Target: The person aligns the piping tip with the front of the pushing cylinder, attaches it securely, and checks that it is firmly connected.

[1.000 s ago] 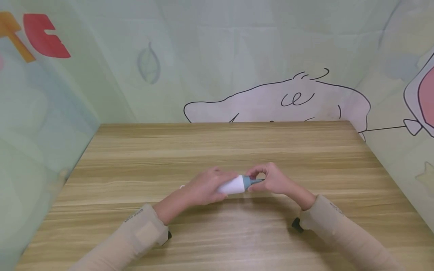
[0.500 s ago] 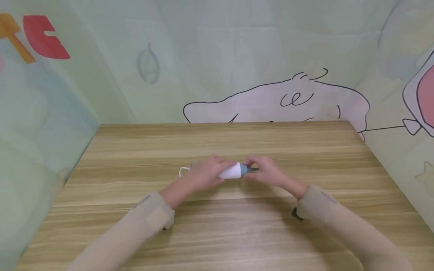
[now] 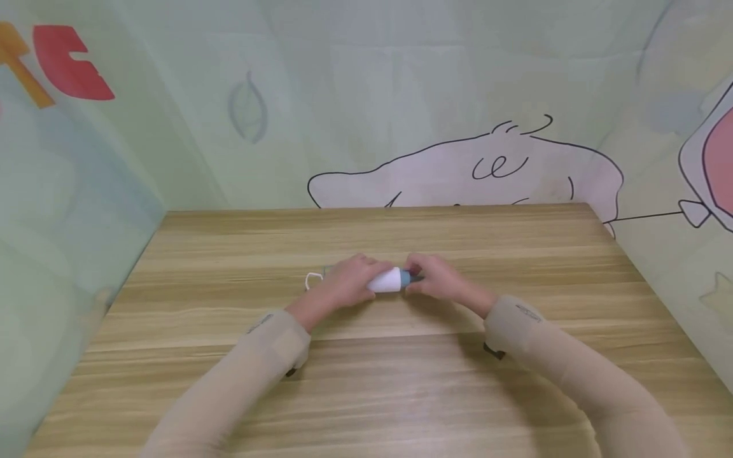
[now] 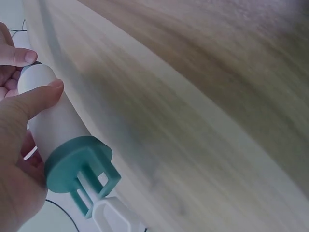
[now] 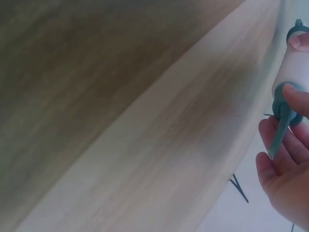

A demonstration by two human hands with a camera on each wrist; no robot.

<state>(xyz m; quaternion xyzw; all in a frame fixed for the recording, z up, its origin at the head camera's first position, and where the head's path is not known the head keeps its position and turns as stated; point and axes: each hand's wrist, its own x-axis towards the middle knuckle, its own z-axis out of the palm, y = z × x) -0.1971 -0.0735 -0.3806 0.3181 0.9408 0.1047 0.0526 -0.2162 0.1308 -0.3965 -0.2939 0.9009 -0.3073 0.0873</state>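
Observation:
A syringe-like tool with a white barrel (image 3: 387, 280) is held level over the table, between both hands. My left hand (image 3: 348, 283) grips the barrel, its thumb lying along the side in the left wrist view. Behind that hand stick out a teal end cap (image 4: 65, 166) with slotted bars and a white loop (image 4: 126, 210). My right hand (image 3: 436, 278) pinches the teal collar (image 5: 280, 96) at the other end, thumb on top. The tapered teal nozzle (image 5: 281, 135) points out under its palm, above the curled fingers.
The wood-grain table (image 3: 366, 394) spreads under both hands. Its back edge meets a pale green cloth backdrop (image 3: 366, 95) with cartoon drawings, which also hangs at the left and right sides.
Both hands have moved the syringe-like tool away from the body, toward the table's back, and slightly left. The right hand has come closer in around the nozzle end.

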